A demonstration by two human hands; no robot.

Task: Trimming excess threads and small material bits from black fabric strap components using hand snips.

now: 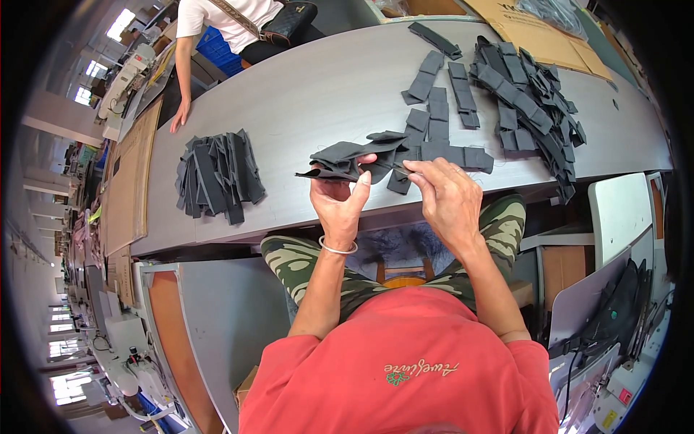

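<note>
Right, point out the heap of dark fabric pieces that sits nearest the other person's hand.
It is the stack of dark fabric strips at the left of the grey table, alone just below that person's hand. The big tangled pile lies far right.

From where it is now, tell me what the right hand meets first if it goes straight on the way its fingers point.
Probably the dark fabric pieces held in the left hand; the right hand points left toward them.

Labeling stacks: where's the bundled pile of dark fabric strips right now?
In the head view, the bundled pile of dark strips lies on the grey table, to the left of the left hand, near the front edge.
</note>
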